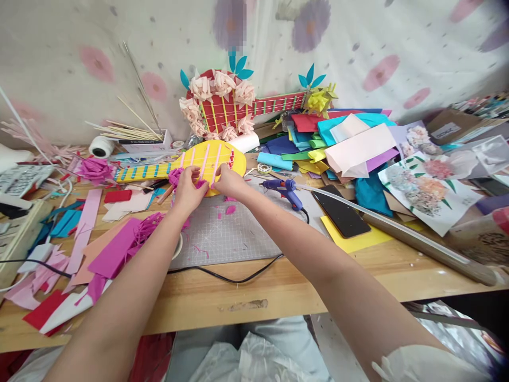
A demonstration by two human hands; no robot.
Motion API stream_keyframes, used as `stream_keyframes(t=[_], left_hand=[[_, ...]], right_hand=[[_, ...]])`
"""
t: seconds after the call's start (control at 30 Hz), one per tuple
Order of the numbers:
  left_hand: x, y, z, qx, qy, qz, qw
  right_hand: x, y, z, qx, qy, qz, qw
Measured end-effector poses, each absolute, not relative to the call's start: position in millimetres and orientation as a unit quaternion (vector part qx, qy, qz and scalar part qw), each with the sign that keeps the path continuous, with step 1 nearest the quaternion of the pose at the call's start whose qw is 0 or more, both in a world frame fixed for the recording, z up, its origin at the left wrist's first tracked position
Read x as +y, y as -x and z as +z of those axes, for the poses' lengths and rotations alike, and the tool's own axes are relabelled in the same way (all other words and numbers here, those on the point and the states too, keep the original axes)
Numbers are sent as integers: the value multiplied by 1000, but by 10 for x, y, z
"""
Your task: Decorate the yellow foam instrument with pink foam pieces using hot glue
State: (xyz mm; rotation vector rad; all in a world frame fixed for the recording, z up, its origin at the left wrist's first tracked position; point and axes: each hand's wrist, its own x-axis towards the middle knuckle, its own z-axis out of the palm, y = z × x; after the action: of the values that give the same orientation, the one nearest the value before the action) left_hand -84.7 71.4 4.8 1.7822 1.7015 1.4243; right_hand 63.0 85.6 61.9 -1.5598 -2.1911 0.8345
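Yellow paper guitar (199,162) lies crosswise, neck leftward, both hands' fingers (190,178) pinching magenta fringe (177,176) on its body.

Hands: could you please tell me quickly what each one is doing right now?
Left hand: closed on a magenta paper flower at the yellow guitar.
Right hand: fingers pressed on the guitar.

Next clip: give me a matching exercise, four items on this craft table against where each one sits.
Things:
1. yellow foam guitar with pink strings
2. blue hot-glue gun
3. black flat phone
4. red foam guitar with paper flowers

Places:
A. propped against the flowered cloth backdrop
B. on a yellow sheet, right of the grey cutting mat
C. under both hands, at the mat's far edge
D. between the right hand and the phone

Pairs: 1-C, 2-D, 3-B, 4-A
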Motion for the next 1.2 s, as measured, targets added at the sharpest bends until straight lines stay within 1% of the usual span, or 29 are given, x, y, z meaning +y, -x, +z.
stream_keyframes(t=[0.37,0.6,0.73,1.0,1.2], left_hand=[[729,858,38,595,-613,498,147],[741,868,10,588,-618,501,144],[740,875,4,587,-619,500,147],[731,864,12,593,-612,500,154],[745,864,14,595,-611,499,156]], right_hand=[[866,-537,736,-771,566,275,95],[912,-493,701,-773,563,279,88],[956,-518,641,-773,549,293,122],[998,-594,590,-725,539,384,191],[995,-581,619,-737,522,380,201]])
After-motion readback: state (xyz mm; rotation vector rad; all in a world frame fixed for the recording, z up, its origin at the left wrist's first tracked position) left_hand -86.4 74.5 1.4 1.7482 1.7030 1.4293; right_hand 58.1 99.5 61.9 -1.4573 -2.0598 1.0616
